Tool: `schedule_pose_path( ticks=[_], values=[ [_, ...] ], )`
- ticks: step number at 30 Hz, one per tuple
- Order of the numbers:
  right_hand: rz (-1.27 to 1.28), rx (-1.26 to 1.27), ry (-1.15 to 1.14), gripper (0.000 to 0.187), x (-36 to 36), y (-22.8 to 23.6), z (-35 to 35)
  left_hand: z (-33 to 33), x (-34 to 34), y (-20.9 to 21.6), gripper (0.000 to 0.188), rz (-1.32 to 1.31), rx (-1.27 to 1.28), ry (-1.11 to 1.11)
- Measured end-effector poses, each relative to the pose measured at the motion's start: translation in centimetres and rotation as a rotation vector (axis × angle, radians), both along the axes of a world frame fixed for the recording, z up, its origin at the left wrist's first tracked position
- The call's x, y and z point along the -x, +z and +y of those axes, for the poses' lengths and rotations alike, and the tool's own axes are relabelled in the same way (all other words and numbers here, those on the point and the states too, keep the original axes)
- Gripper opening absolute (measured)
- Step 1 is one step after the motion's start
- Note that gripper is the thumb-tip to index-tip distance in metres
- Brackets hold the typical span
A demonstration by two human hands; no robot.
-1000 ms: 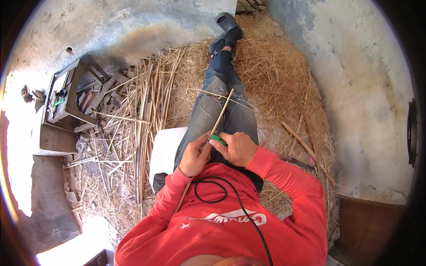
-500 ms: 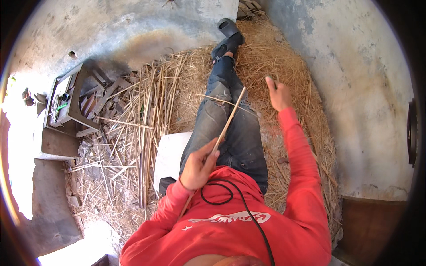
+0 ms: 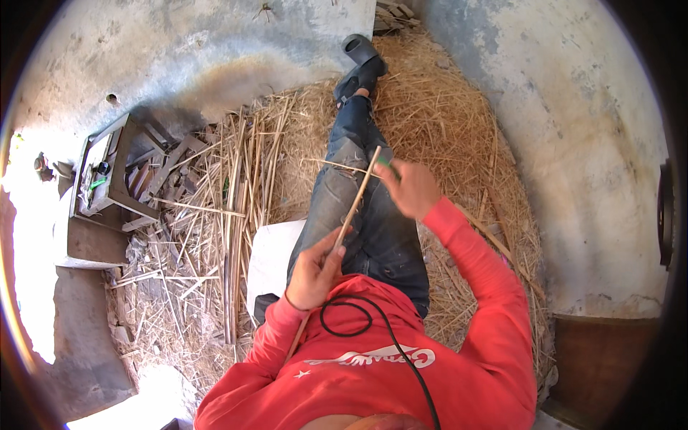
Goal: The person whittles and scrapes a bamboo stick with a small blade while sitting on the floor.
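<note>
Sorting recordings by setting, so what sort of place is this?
Probably a rough workroom or shed: straw-like litter is strewn thickly about, long thin strips lie heaped, and stained, patchy walls stand close by.

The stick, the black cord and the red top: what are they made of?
The stick: probably bamboo or wood, plain and unpainted, since it's pale tan. The black cord: likely rubber or plastic outside, smooth, because it bends in an even loop. The red top: seemingly soft, matte cloth, since it wrinkles; fibre unclear.
</note>
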State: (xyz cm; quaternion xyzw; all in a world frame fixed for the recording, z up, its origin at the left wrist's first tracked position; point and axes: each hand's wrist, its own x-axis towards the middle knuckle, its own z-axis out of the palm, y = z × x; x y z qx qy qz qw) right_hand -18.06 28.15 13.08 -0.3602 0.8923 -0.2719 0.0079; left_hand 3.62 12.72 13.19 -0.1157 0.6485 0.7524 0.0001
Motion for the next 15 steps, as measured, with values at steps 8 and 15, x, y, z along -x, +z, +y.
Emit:
schedule_pose_path(
  ticks=[8, 15],
  values=[
    [-0.034, 0.068, 0.123, 0.059, -4.1, 3.3, -0.1, -1.8, 1.4, -0.8, 0.042, 0.077, -0.151, 0.092],
    [-0.004, -0.066, 0.165, 0.062, -3.6, 1.6, -1.8, -0.9, 1.6, -2.1, 0.043, -0.012, -0.033, 0.099]
  ],
)
